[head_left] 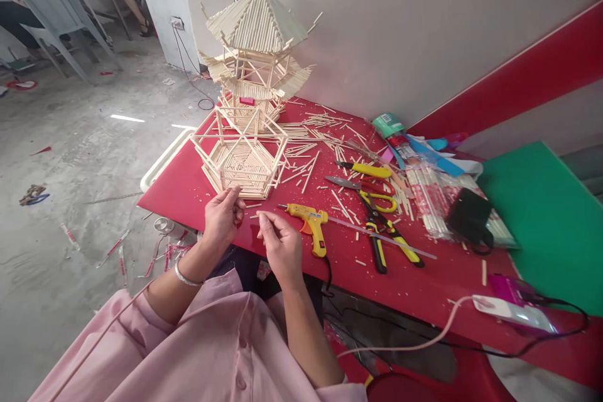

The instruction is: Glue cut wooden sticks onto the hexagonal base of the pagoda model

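My left hand is closed in a pinch just in front of a hexagonal stick frame; anything between its fingertips is too small to make out. To its right, my right hand is also pinched, with a short pale wooden stick seeming to show at its fingertips. A yellow glue gun lies beside that hand, a clear glue stick projecting from its back. Behind the frame rises a tiered stick pagoda with sloping roofs.
Loose sticks cover the red table. Scissors, a yellow cutter knife and pliers lie to the right. Beyond are bagged sticks, a black object and a power strip with cables.
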Tool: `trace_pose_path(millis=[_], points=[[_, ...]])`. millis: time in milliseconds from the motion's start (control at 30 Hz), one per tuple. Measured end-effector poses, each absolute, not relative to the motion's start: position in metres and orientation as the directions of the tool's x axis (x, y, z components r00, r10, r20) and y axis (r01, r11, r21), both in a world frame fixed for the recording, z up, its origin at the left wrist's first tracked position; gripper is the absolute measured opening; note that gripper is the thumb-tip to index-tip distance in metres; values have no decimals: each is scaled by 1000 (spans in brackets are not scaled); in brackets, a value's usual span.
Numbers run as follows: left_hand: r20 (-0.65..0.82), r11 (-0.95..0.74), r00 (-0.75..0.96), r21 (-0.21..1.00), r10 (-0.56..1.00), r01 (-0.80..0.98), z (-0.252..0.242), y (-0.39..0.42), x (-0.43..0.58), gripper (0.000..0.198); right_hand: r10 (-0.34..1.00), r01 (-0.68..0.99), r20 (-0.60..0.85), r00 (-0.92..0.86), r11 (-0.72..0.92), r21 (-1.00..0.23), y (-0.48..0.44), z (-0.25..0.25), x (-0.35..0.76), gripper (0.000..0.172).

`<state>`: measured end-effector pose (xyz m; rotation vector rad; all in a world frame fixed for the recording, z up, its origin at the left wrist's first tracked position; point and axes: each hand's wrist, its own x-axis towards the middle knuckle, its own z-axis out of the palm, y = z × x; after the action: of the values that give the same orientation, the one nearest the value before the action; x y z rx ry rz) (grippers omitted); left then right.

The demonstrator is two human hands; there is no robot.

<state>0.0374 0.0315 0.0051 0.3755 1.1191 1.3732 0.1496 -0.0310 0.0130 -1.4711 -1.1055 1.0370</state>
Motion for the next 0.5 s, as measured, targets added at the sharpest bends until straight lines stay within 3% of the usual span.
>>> trace_pose_path(millis=[500], points=[[-368, 217, -181, 808, 912, -548, 0, 32, 36, 36, 992, 221, -2, 127, -30, -975, -33, 12, 157, 32]])
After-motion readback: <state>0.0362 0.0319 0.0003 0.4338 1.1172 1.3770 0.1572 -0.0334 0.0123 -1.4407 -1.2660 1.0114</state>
